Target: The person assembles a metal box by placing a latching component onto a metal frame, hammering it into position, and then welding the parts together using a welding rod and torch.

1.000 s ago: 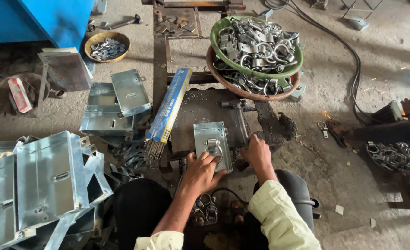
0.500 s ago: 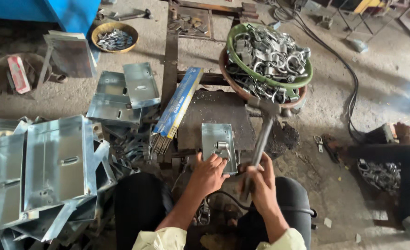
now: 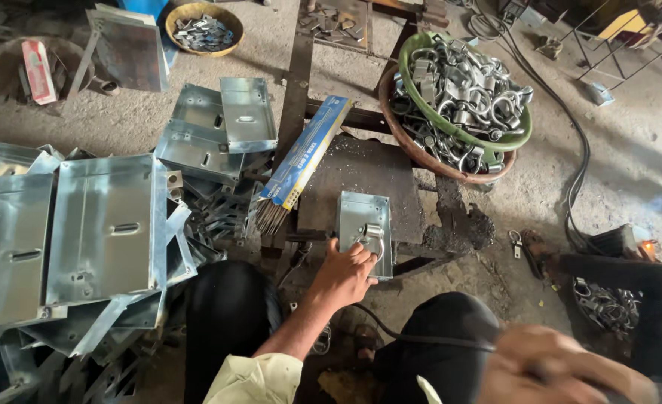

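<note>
Galvanized sheet-metal trays point(image 3: 106, 224) are lying stacked on the floor at my far left, and a blue packet of welding rods point(image 3: 305, 153) is leaning just beside the dark counter point(image 3: 361, 176). My left hand point(image 3: 344, 273) is pressing down with its fingers curled on the metal loop of a small galvanized box point(image 3: 363, 224) at the counter's near edge. My right hand point(image 3: 563, 370) is blurring at the bottom right; I cannot tell its grip.

L hand point(image 3: 344, 275) pins metal plate point(image 3: 364, 228) w/ ring on bench point(image 3: 361, 176).
</note>
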